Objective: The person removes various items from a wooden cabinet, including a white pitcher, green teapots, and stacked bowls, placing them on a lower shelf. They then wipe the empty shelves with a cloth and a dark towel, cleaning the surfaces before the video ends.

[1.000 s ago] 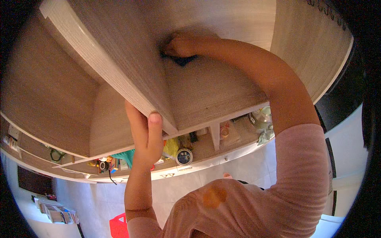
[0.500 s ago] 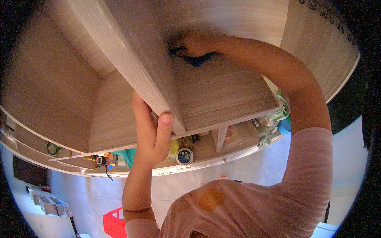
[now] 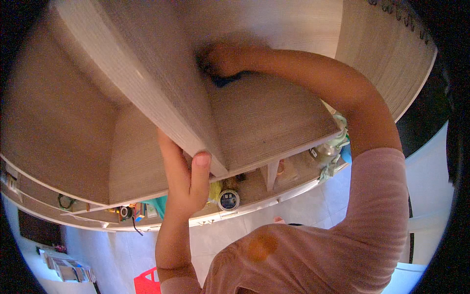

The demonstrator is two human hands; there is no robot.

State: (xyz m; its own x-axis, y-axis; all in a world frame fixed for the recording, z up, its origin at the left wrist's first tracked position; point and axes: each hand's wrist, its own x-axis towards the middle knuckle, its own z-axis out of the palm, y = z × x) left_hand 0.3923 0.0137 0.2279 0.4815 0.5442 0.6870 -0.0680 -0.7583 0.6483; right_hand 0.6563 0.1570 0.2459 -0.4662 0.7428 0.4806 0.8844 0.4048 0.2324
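My right hand [image 3: 223, 60] reaches deep into the right compartment of a wooden shelf unit [image 3: 274, 117], close to the corner by the upright divider. It is closed on a dark blue cloth [image 3: 226, 80], which bunches under the fingers against the shelf board. Blur and shadow hide the fingertips. My left hand [image 3: 186, 179] grips the front edge of the wooden divider [image 3: 171, 130], with the thumb on the right side and the fingers wrapped round the left.
Lower shelves hold a round dark-faced tin [image 3: 228, 200], a teal item [image 3: 157, 206], a black cable [image 3: 65, 201] and a pale green strapped container [image 3: 328, 152]. Dark hooks [image 3: 406, 19] line the upper right panel. A red plastic basket [image 3: 147, 282] stands on the tiled floor.
My right hand has shifted slightly left along the shelf with the cloth, closer to the divider. My left hand keeps its grip on the divider edge. The whole view has tilted slightly.
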